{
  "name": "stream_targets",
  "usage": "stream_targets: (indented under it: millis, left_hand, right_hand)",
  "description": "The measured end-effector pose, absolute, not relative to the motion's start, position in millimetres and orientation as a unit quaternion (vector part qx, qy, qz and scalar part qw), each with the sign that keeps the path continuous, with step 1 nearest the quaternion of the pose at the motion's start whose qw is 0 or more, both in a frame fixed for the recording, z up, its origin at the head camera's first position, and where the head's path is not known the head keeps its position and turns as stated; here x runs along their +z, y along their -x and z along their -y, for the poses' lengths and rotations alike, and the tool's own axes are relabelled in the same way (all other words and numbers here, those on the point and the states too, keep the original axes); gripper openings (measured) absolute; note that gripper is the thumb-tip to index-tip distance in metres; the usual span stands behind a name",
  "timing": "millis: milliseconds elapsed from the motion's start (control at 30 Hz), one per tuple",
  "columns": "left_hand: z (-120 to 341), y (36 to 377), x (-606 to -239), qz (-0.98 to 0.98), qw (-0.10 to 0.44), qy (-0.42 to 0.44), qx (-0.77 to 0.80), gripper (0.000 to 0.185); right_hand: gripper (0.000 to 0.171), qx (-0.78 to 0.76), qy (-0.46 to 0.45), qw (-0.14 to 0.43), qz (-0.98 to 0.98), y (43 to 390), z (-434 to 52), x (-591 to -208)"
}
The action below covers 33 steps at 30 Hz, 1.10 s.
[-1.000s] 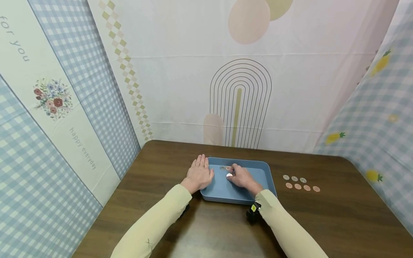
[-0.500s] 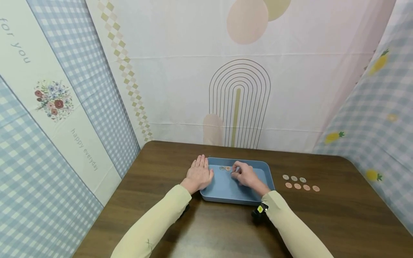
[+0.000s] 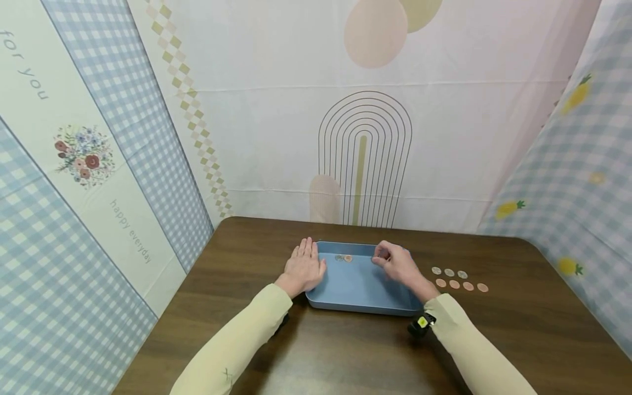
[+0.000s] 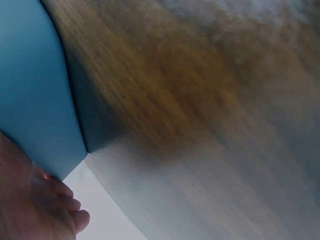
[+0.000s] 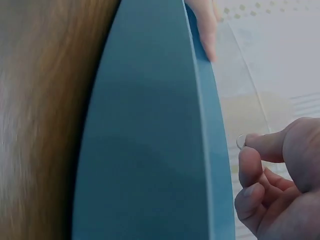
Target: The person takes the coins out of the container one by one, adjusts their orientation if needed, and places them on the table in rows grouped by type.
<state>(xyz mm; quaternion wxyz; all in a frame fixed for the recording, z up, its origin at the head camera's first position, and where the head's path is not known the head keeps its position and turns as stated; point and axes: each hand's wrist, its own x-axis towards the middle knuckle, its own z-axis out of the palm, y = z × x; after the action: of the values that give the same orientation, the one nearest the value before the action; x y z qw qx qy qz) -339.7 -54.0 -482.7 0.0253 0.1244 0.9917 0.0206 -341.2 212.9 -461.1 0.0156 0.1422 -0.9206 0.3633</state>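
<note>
A blue tray (image 3: 355, 285) lies on the table, and my left hand (image 3: 302, 270) rests along its left rim with straight fingers. In the left wrist view, part of that hand (image 4: 35, 205) shows beside the tray's wall (image 4: 35, 100). Over the tray's right part, my right hand (image 3: 397, 264) pinches a silvery coin (image 5: 241, 142) between thumb and forefinger, seen in the right wrist view. Inside the tray, near its far left corner, a silver coin (image 3: 339, 258) and a copper coin (image 3: 348, 258) lie side by side.
Right of the tray, three silver coins (image 3: 449, 272) form a row on the wooden table (image 3: 523, 329). In front of them runs a row of several copper coins (image 3: 454, 284). Printed cloths (image 3: 266, 137) hang behind and at both sides.
My right hand has lifted the silver coin off the tray's bottom and carried it right, towards the tray's right side. The left hand has stayed in place.
</note>
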Motion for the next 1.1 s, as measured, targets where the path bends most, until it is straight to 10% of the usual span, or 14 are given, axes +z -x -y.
stream_targets:
  millis: [1100]
  left_hand:
    - [47.2,344.8,-481.5,-0.993,0.054,-0.105,0.017,0.07]
  right_hand:
    - [0.016,0.349,-0.087,0.057,0.931,351.2,-318.9,-454.7]
